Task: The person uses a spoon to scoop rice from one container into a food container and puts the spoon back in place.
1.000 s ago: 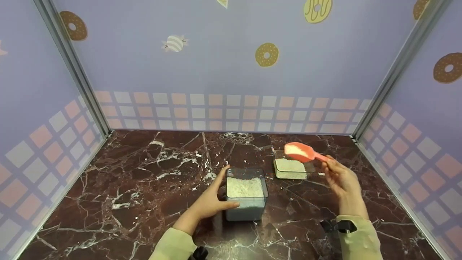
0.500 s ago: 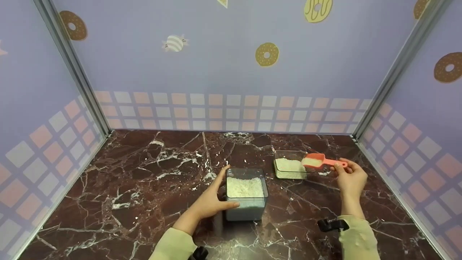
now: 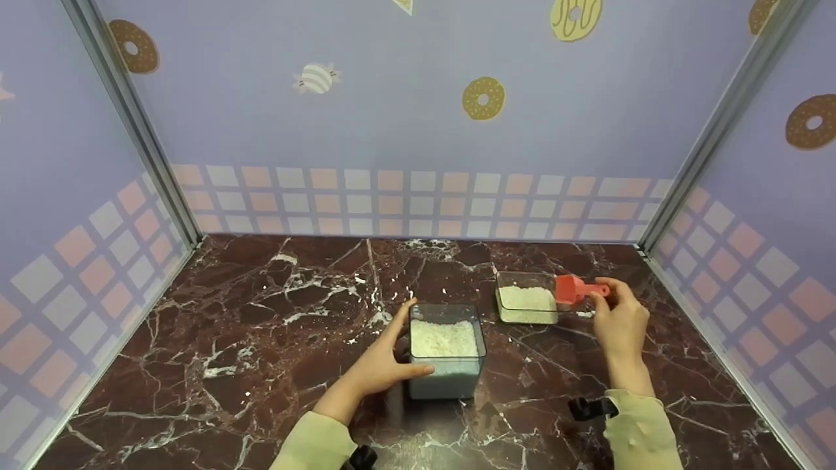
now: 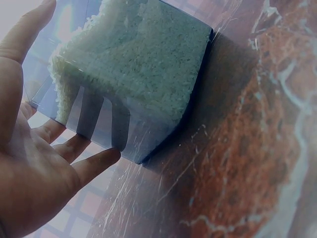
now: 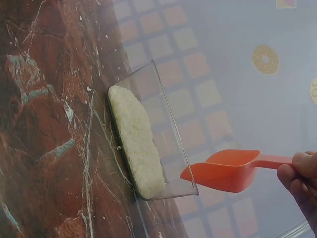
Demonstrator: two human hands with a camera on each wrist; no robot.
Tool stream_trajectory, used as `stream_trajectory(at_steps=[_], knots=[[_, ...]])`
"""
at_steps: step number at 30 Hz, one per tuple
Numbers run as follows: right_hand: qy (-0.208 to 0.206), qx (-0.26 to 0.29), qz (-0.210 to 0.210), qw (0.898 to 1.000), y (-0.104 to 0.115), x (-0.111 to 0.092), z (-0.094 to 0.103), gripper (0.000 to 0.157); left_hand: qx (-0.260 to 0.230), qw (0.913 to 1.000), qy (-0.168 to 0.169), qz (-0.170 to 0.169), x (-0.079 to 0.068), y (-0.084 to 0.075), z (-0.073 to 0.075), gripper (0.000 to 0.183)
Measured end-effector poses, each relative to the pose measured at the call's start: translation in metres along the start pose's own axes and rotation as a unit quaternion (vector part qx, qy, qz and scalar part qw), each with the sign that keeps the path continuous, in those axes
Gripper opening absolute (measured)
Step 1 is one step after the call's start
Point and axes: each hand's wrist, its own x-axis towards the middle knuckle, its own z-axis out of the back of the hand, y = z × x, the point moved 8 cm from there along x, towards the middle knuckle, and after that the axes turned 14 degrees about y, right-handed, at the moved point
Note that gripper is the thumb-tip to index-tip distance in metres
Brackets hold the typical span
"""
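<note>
My right hand (image 3: 622, 320) pinches the handle of a small red-orange scoop (image 3: 571, 289). The scoop's lip dips over the right rim of a low clear box (image 3: 528, 314), and no rice shows inside its bowl. White rice (image 5: 136, 141) covers the floor of that box. Nearer to me, a taller transparent bin (image 3: 447, 382) is filled partway with rice (image 4: 138, 54). My left hand (image 3: 382, 365) holds this bin at its left side, thumb on the front face and fingers along the side, as the left wrist view also shows.
Stray white grains (image 3: 585, 314) lie beside the low box, with more scattered at the left on the dark red marbled tabletop (image 3: 261, 391). Patterned lilac walls (image 3: 392, 130) close in the back and both sides.
The scoop, earlier carrying rice above the low box, went right and lower, then slightly back left; its bowl now shows bare red. The left hand and tall bin stayed put.
</note>
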Motion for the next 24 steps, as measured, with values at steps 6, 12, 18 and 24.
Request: stream_trajectory(at_steps=[6, 12, 18, 24], knots=[[-0.006, 0.016, -0.005, 1.000, -0.001, 0.000, 0.001, 0.023, -0.001, 1.0000, 0.000, 0.000, 0.000, 0.000, 0.000, 0.117], [-0.006, 0.043, -0.050, 0.998, -0.004, 0.000, 0.003, 0.023, -0.005, 1.0000, 0.003, -0.005, 0.001, 0.000, 0.000, 0.116], [-0.001, 0.137, -0.138, 0.981, -0.019, -0.001, 0.004, 0.024, -0.001, 1.0000, 0.000, -0.004, 0.001, 0.001, 0.000, 0.117], [0.033, 0.329, -0.204, 0.922, -0.031, -0.002, -0.011, 0.024, 0.004, 1.0000, -0.003, -0.003, 0.001, 0.001, 0.001, 0.117]])
